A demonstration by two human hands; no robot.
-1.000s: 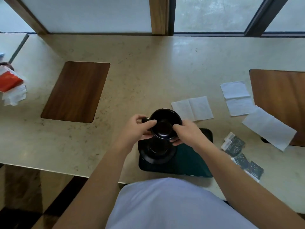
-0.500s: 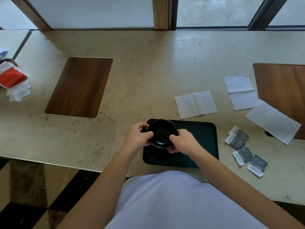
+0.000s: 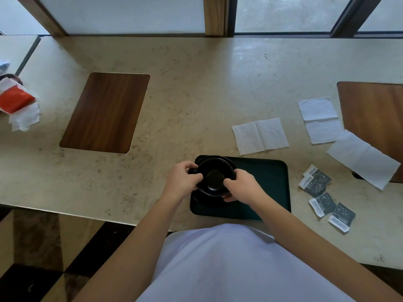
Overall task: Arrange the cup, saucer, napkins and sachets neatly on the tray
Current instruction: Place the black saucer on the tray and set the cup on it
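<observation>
A black cup [image 3: 214, 177] sits over a black saucer [image 3: 231, 164] at the left end of the dark green tray [image 3: 268, 184]. My left hand [image 3: 182, 182] grips the cup's left side at its handle. My right hand [image 3: 242, 188] holds its right rim. The saucer is mostly hidden under the cup and hands. Three white napkins lie on the counter: one [image 3: 260, 136] just behind the tray, one [image 3: 320, 119] farther right, one [image 3: 363, 159] partly on a wooden inset. Several dark sachets [image 3: 316, 182] lie right of the tray.
The beige stone counter [image 3: 185, 94] has a wooden inset [image 3: 105, 112] at left and another [image 3: 377, 114] at right. A red and white packet with tissue [image 3: 16, 103] lies at the far left. Windows run along the back edge.
The cup came down from above the saucer onto the tray's left end, both hands staying on it. The view shifted so more of the tray shows.
</observation>
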